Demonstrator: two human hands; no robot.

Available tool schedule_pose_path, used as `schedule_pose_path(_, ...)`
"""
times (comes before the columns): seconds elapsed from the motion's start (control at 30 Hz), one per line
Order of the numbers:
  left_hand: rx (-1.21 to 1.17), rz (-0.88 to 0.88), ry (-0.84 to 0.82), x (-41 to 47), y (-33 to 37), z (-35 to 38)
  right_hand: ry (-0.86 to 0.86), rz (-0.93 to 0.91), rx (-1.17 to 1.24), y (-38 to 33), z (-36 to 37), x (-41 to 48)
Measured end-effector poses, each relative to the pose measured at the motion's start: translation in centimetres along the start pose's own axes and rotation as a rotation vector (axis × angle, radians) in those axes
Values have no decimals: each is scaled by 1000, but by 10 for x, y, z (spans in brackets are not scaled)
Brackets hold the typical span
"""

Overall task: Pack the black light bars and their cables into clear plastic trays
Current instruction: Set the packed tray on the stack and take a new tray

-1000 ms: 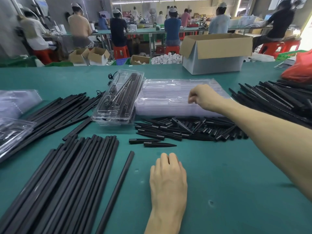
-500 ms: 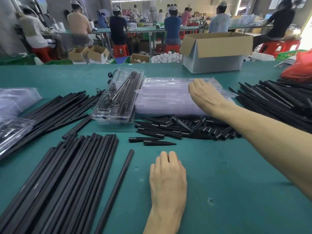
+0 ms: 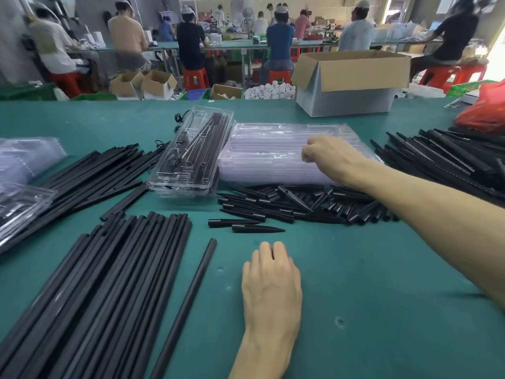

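Observation:
My right hand [image 3: 329,154] reaches across to the stack of empty clear plastic trays [image 3: 262,149], and its curled fingers pinch the top tray. My left hand [image 3: 270,285] rests palm down on the green table [image 3: 382,310] and holds nothing. A filled clear tray [image 3: 191,157] with black bars and a cable lies left of the stack. Long black light bars [image 3: 109,283] lie in a bundle at my left, with one single bar [image 3: 191,299] beside my left hand.
Short black pointed spikes [image 3: 295,206] are heaped in front of the tray stack. More black bars lie at the right [image 3: 448,160] and far left [image 3: 90,176]. An open cardboard box [image 3: 349,83] stands behind. Packed trays [image 3: 19,203] sit at the left edge.
My right hand lay flat on the tray stack half a second ago; now its fingers are curled on the top tray. My left hand's fingers have drawn in slightly.

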State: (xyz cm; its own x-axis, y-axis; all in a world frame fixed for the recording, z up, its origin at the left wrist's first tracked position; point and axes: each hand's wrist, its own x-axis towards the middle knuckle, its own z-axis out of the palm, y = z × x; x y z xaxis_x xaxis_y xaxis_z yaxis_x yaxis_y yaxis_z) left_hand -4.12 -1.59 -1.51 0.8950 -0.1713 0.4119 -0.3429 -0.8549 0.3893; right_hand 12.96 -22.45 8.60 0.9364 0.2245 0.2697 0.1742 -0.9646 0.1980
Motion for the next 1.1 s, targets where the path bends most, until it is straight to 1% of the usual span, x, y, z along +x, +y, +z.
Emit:
schedule_pose_path(0.07, 2, -1, -2, 0, 0, 0, 8, 2, 58, -2, -2, -2)
schedule_pose_path(0.13, 1, 2, 4, -1, 0, 0, 22, 58, 150, -6, -4, -2)
schedule_pose_path(0.27, 17, 2, 16, 1, 0, 0, -13, 136, 239, -7, -6, 5)
schedule_pose_path(0.47, 18, 0, 4, 0, -1, 1, -57, 154, 253, -4, -8, 12)
schedule_pose_path(0.7, 9, -4, -20, 1, -2, 2, -166, 141, 292, 1, -12, 17)
schedule_pose_path(0.87, 12, -5, -35, 0, -2, 2, -240, 101, 210, -9, -19, 22)
schedule_pose_path(1.03, 6, -13, -42, 0, -2, 2, -177, 23, 72, -15, -17, 26)
schedule_pose_path(1.1, 3, -11, -37, 0, -2, 3, -184, 39, 68, -13, -17, 28)
